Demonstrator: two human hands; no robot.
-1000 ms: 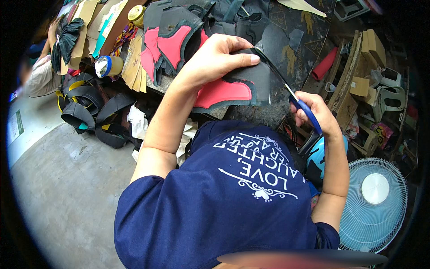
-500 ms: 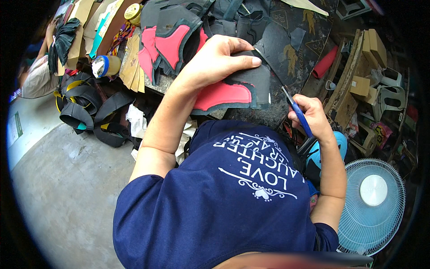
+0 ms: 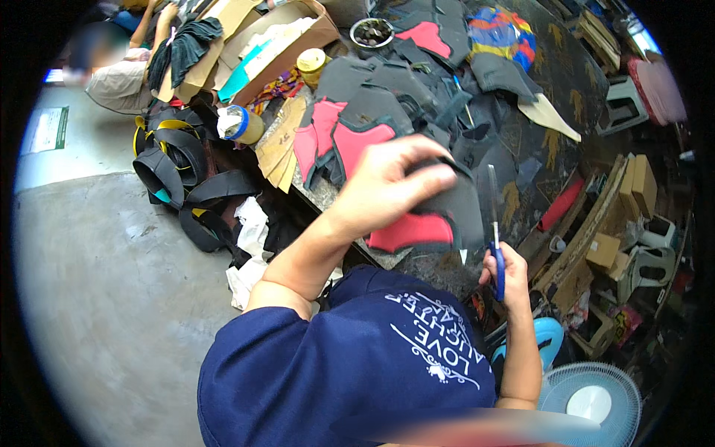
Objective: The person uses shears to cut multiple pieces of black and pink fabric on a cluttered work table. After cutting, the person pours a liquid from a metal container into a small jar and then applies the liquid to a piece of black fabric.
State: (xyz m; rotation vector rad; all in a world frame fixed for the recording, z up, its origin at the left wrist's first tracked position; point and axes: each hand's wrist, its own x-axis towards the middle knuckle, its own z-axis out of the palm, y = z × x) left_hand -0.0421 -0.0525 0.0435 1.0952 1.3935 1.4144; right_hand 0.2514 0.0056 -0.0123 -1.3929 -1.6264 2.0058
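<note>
My left hand (image 3: pixel 395 186) grips a dark grey fabric piece (image 3: pixel 463 212) with a red panel, thumb on top and fingers curled over its far edge. My right hand (image 3: pixel 512 274) is closed round the blue handles of a pair of scissors (image 3: pixel 494 231). Their blades point away from me, to the right of the held piece and apart from it. Whether the blades are parted is hard to see. Just beyond my left hand, similar red and dark cut pieces (image 3: pixel 360 141) lie overlapping on the cluttered table (image 3: pixel 566 97).
Left of the table hang black straps with yellow edging (image 3: pixel 179 160), near a blue-rimmed jar (image 3: pixel 246 125). A metal bowl (image 3: pixel 372 33) stands at the back. On the right are small cardboard boxes (image 3: pixel 605 251), a red roll (image 3: pixel 560 205) and a fan (image 3: pixel 588 402). Another person (image 3: pixel 119 82) sits far left.
The scissors have come away from the held piece's far edge and now point more straight ahead. The piece remains in my left hand. The whole view has shifted, showing more of the table's far side.
</note>
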